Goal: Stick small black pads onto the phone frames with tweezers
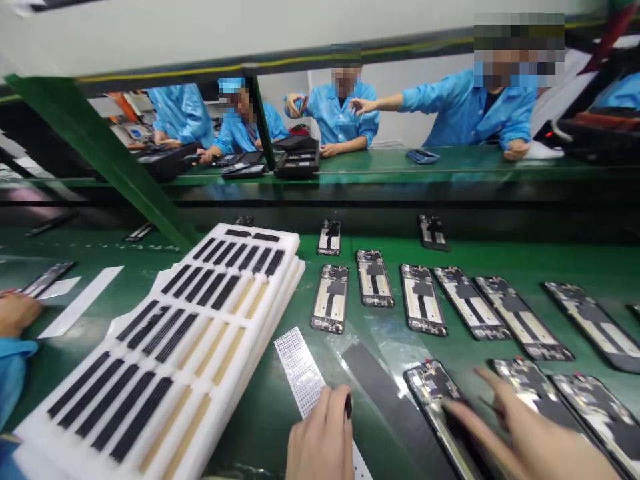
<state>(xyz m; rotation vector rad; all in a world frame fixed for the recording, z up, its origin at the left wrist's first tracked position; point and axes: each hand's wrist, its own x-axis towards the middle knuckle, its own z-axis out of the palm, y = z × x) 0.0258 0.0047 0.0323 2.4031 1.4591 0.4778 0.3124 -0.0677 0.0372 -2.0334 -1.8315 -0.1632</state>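
Nearest the camera, the left hand (323,437) lies on the green bench at its near edge, fingers curled loosely, pressing down on a white perforated strip (300,370) and gripping nothing. Beside it the right hand (525,433) spreads wide, fingertips (455,410) resting on an open phone chassis (437,407) that lies flat by the near edge; it closes around nothing. Between the two hands a dark strip on clear film (380,387) lies on the bench.

Left of the hands sits a stack of white foam trays (280,293); the top tray's slots hold rows of black adhesive strips (165,333), and several slots toward its right side show only tan backing. Farther out, more phone chassis (373,279) lie in loose rows across the bench. At the left edge another person's hand (17,313) with a blue sleeve rests near white paper liners (80,303). Across the far side of the line, co-workers in blue coats (343,113) sit with black trays (297,160).
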